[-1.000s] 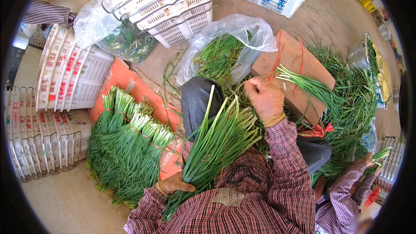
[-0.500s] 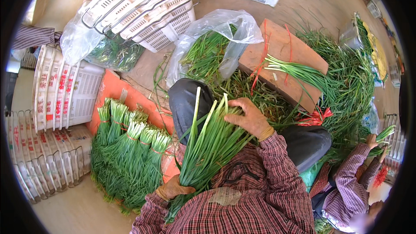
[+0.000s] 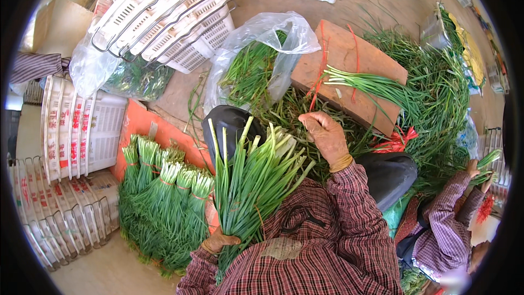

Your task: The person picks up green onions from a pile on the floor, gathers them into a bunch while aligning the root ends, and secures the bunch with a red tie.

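A thick bunch of green chives (image 3: pixel 254 177) leans upright against my lap, its pale cut ends fanned out at the top. My left hand (image 3: pixel 219 241) is closed round its lower, leafy part. Just right of the bunch's top, apart from it, my right hand (image 3: pixel 329 141) is raised with the fingers drawn together in a pinch; what they hold, if anything, is too small to make out. Beyond it, a small batch of chives (image 3: pixel 363 83) lies across a wooden block (image 3: pixel 341 49) draped with red ties (image 3: pixel 320 63).
Tied chive bundles (image 3: pixel 164 207) stand at left by an orange board (image 3: pixel 143 121). White crates (image 3: pixel 82 125) are stacked behind them. A clear plastic bag (image 3: pixel 297 30) of greens stands ahead. Loose chives (image 3: pixel 436 114) are heaped at right, where another person's sleeve (image 3: pixel 445 213) shows.
My right hand has come off the top of the bunch and drawn up to the right, its fingers closing together. The bunch's cut ends have spread. My left hand keeps its hold.
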Available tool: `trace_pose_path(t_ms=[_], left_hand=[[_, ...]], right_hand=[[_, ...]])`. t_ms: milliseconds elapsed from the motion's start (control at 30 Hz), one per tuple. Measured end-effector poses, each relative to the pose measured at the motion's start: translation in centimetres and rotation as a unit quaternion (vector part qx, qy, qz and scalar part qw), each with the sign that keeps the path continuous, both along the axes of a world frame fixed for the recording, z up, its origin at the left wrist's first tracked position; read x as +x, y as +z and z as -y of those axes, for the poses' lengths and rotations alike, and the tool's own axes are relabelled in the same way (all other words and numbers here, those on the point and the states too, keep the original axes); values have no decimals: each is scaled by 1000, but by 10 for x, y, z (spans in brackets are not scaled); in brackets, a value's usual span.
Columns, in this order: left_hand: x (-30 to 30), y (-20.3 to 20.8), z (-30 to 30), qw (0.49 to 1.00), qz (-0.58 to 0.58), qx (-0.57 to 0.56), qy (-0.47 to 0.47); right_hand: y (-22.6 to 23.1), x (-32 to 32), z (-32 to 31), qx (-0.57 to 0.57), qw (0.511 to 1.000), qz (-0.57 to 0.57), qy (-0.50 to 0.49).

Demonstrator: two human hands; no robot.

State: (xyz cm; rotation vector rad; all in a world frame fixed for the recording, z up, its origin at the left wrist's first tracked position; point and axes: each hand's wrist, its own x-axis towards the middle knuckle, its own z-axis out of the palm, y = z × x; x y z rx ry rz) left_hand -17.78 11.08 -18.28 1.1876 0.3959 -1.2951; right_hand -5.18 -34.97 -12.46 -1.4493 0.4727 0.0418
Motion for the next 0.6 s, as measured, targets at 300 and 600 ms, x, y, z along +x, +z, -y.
trace_pose_path(t_ms=[300, 600], left_hand=[[5, -3, 5, 998, 59, -20, -6], [0, -8, -19, 999, 7, -36, -27]], right_hand=[[-3, 17, -12, -215, 950, -1, 226], [-22, 28, -12, -27, 999, -13, 24]])
